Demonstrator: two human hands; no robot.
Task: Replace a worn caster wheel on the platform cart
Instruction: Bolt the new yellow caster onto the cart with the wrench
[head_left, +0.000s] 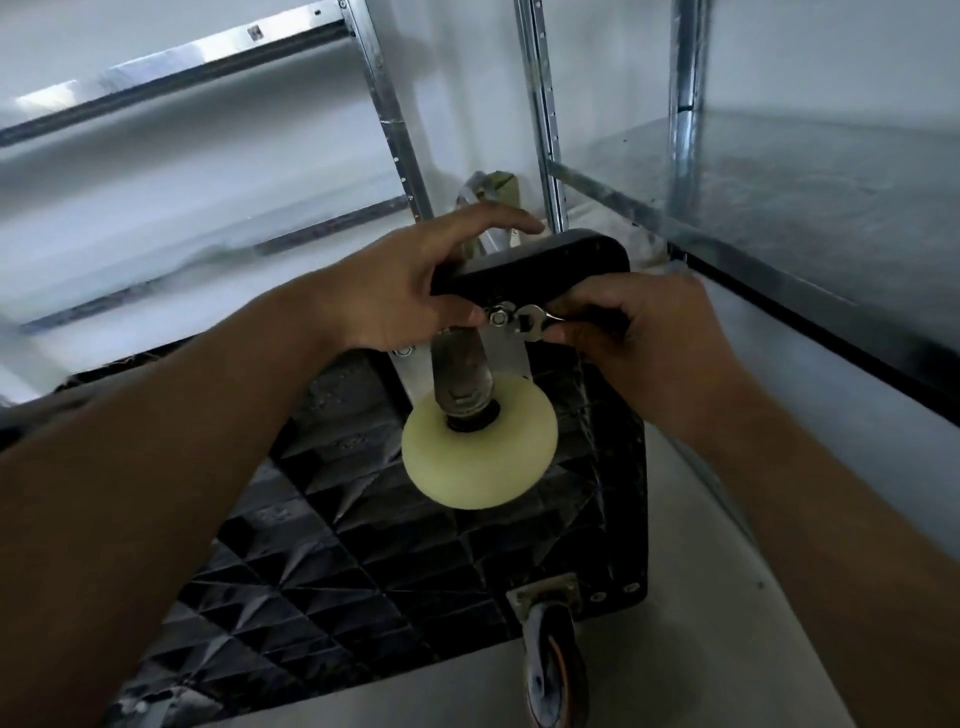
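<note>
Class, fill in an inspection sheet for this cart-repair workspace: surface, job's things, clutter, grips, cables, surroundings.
Surface: pale smooth floor.
Job's things: black ribbed plastic platform cart, underside up; cream round caster wheel in metal bracket; dark scuffed caster wheel at near corner; silver open-ended spanner beside a hex nut.
Clutter: beige-and-metal item behind the cart, unclear.
Grips: left hand holds the cart's far edge; right hand holds the spanner.
Cables: nothing seen.
Surroundings: galvanised metal shelving racks.

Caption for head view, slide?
Caster swap: left hand grips the upturned cart while the right hand holds a wrench at a nut on the plate of the cream caster wheel.
</note>
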